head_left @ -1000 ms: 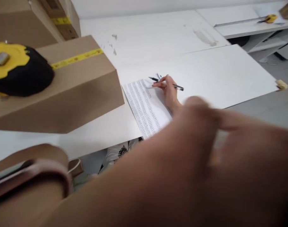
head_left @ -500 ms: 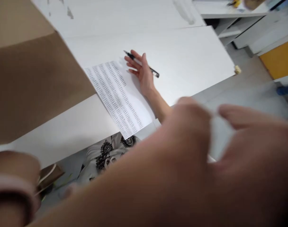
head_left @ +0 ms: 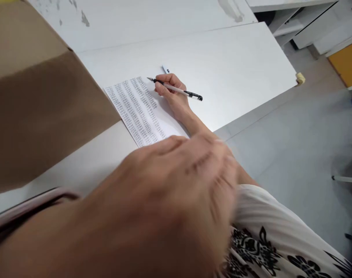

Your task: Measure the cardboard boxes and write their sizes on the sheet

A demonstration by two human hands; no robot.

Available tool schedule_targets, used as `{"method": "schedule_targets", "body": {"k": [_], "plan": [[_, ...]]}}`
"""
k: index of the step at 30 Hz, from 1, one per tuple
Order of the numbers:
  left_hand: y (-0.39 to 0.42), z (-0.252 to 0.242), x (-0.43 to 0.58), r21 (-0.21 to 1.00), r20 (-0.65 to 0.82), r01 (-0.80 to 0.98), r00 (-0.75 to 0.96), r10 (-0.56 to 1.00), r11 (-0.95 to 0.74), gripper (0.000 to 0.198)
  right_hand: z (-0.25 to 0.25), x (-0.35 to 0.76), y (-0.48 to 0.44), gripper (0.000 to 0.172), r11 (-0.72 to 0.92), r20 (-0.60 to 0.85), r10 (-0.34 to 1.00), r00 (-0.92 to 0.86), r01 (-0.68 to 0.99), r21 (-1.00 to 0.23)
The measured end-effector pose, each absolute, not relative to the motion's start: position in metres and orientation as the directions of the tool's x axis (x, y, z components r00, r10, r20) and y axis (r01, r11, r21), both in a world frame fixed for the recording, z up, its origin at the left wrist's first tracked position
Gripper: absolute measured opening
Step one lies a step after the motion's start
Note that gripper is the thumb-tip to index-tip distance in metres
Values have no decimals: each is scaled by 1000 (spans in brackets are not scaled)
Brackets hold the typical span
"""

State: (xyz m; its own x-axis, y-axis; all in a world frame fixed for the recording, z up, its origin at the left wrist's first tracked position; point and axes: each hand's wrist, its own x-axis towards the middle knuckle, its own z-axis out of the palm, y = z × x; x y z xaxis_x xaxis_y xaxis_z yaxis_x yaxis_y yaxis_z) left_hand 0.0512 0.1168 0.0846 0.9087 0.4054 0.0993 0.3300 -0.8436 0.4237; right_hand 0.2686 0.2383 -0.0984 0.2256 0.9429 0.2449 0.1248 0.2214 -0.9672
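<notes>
The right hand (head_left: 178,101) has curled in, likely steadying the pinched pen (head_left: 190,94) near the paper (head_left: 135,112), while I cannot tell if the blurred left hand (head_left: 181,181) holds anything.

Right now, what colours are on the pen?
The pen is black toward both ends, whitish between; see the head view.

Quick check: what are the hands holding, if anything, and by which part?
The right hand holds a pen near its front end, just behind the tip. Whether the blurred left hand holds anything cannot be told.
</notes>
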Motion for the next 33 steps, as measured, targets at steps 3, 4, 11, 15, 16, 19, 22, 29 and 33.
{"method": "schedule_targets", "body": {"k": [3, 4, 11, 15, 16, 19, 22, 29, 33], "plan": [[141, 52, 82, 238, -75, 233, 972, 221, -943, 50, -95, 266, 233, 36, 181, 216, 939, 266, 149, -972], [146, 35, 87, 184, -101, 318, 947, 304, -930, 48, -93, 265, 230, 33, 161, 205, 936, 287, 169, -972], [162, -33, 95, 67, -119, 580, 812, 571, -812, 56, -75, 258, 214, 28, 91, 126, 968, 217, 164, -982], [165, -34, 92, 38, -75, 566, 824, 562, -824, 55, -74, 256, 211, 34, 43, 52, 994, 100, 92, -995], [165, -34, 91, 15, -56, 565, 824, 563, -825, 54, -74, 256, 210, 33, 25, 36, 994, 105, 102, -994], [161, -37, 87, -52, -9, 564, 825, 565, -824, 53, -73, 253, 203, 29, -11, 18, 987, 158, 184, -983], [159, -36, 86, -85, -9, 569, 820, 572, -818, 50, -69, 252, 196, 24, 8, 61, 985, 163, 305, -952], [161, -13, 87, -102, -95, 552, 823, 560, -828, 47, -70, 255, 193, 20, 38, 91, 989, 117, 397, -917], [162, -6, 89, -93, -137, 563, 809, 571, -821, 46, -73, 255, 194, 22, 45, 100, 988, 115, 406, -913]]}}
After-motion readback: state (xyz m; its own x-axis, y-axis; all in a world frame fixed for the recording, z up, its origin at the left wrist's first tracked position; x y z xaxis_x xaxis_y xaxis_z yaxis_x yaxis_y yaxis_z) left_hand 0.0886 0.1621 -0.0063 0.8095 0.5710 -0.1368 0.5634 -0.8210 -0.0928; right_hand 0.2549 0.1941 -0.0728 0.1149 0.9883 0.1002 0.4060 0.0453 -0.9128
